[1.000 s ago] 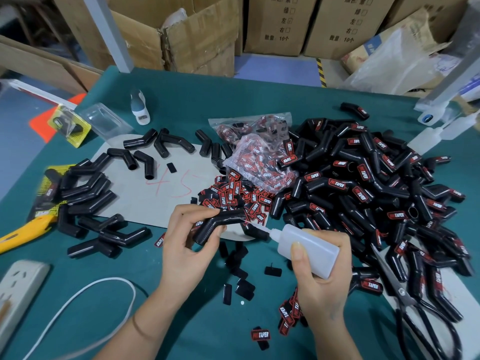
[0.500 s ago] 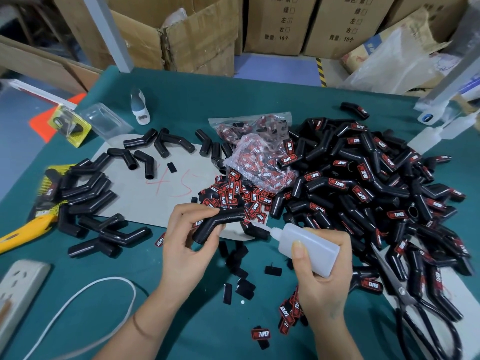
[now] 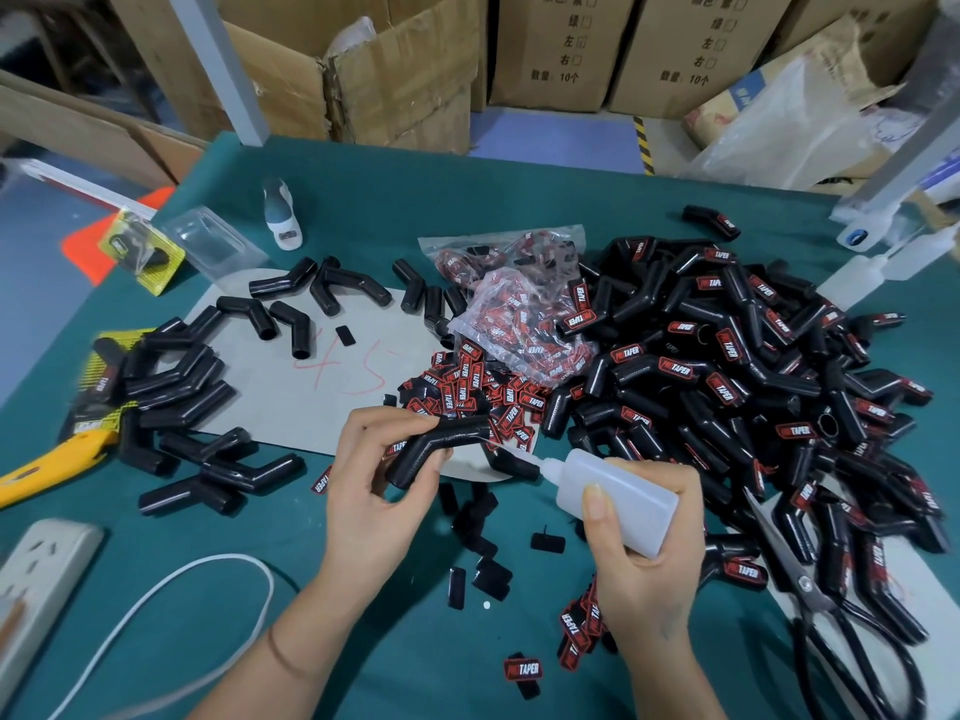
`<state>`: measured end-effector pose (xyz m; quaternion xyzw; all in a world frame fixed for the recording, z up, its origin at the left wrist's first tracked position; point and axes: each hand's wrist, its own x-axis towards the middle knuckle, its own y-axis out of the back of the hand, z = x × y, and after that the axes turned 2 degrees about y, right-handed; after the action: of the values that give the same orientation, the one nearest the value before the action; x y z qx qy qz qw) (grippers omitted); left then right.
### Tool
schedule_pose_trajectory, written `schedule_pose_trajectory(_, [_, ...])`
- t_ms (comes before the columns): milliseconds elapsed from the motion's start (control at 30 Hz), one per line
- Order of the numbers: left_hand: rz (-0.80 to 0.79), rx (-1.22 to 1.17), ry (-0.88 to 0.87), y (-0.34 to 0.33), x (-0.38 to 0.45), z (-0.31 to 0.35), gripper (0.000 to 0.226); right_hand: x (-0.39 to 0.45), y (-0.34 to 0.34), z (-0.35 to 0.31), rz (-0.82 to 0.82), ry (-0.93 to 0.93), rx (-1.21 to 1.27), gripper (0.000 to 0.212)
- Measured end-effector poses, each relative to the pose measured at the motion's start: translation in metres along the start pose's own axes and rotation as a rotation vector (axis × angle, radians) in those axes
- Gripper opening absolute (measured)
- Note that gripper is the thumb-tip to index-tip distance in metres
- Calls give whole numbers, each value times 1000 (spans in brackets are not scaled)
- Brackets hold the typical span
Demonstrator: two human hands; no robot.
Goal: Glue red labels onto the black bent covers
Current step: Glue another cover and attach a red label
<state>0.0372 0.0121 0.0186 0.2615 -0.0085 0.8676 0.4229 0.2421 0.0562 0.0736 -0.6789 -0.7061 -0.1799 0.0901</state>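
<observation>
Curled fingers (image 3: pixel 387 415) of the left hand (image 3: pixel 376 491) pinch one black bent cover (image 3: pixel 441 449) near its elbow, thumb underneath, holding it just above the table at about 7 o'clock from the loose heap of red labels (image 3: pixel 467 389). The right hand (image 3: pixel 641 574) wraps closed round a white glue bottle (image 3: pixel 618 498), thumb pressed on its side, with the nozzle aimed toward 10 o'clock and its tip just beside the cover's right-hand end; whether it touches cannot be told.

Judging from the head view, the step in hand is gluing the cover. Next comes a light squeeze, then a label picked up and pressed on.

Finished labelled covers (image 3: pixel 727 387) are heaped at 2 o'clock; bare covers (image 3: pixel 176 387) wait at 9 o'clock.
</observation>
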Motion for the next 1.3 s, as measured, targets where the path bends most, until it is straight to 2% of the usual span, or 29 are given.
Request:
schedule_pose_trajectory(133, [-3,7,0,0,0,-1,37,0,0,-1,-4,-11,3,33])
schedule_pose_trajectory(767, [-4,1,25,0,-1,-4,36,-1,0,-2,-1,-8,4,33])
schedule_pose_trajectory(1033, [4,-51,66,0,-1,-2,26,1,0,-1,4,13,-10,34])
schedule_pose_trajectory(1300, [5,-22,58,-1,-1,-1,33,0,1,1,-3,18,-20,33])
